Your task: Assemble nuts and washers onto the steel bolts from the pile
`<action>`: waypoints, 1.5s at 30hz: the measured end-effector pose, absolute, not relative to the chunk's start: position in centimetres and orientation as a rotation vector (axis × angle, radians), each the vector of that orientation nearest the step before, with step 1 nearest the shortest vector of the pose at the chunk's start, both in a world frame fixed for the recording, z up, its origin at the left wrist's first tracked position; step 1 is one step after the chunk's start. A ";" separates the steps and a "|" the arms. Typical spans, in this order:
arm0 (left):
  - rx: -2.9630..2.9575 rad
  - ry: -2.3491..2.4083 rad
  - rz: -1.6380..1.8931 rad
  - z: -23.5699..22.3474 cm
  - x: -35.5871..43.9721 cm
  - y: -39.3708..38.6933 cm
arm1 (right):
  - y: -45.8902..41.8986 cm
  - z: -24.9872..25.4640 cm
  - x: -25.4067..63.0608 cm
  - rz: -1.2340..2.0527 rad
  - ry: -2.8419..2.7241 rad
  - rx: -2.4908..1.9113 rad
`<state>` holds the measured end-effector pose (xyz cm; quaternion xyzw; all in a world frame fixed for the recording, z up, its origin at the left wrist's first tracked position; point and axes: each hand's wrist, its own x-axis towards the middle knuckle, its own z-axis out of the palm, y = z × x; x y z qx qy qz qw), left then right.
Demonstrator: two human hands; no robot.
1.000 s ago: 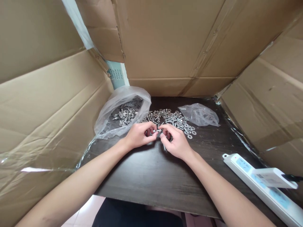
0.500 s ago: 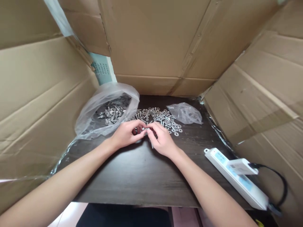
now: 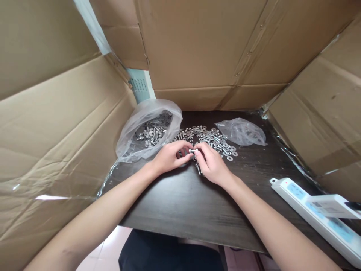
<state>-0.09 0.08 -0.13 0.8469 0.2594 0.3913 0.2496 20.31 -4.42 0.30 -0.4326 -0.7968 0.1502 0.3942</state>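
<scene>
Between the fingertips of both hands lies a small silver bolt (image 3: 193, 151), roughly level. My left hand (image 3: 172, 156) pinches its left end, fingers curled. The other end is in the pinch of my right hand (image 3: 211, 162). Any nut or washer on the bolt is too small to make out. Just behind the hands spreads a pile of loose bolts, nuts and washers (image 3: 216, 139). A few more screws (image 3: 198, 168) lie on the table by my right thumb. Left of the pile, an open clear plastic bag (image 3: 128, 141) holds many metal fasteners (image 3: 152, 135).
A crumpled clear bag (image 3: 242, 131) lies right of the pile. A white power strip (image 3: 293, 199) with a plugged-in adapter (image 3: 335, 205) sits at the right. Cardboard walls (image 3: 197, 45) enclose the dark table (image 3: 175, 203) at the back and sides.
The camera view has turned a little left, so everything sits farther right in the picture. Both hands stay together at the bolt, with only slight finger movement.
</scene>
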 end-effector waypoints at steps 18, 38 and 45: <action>2.340 0.744 1.106 -0.2 -0.3 0.1 | -4.6 0.8 20.4 0.352 -1.994 -1.171; 2.403 0.765 1.103 -0.1 -0.2 0.2 | -4.5 0.6 20.5 0.389 -1.971 -1.118; 2.435 0.747 1.120 -0.1 -0.2 0.2 | -4.4 0.9 20.6 0.409 -1.999 -1.169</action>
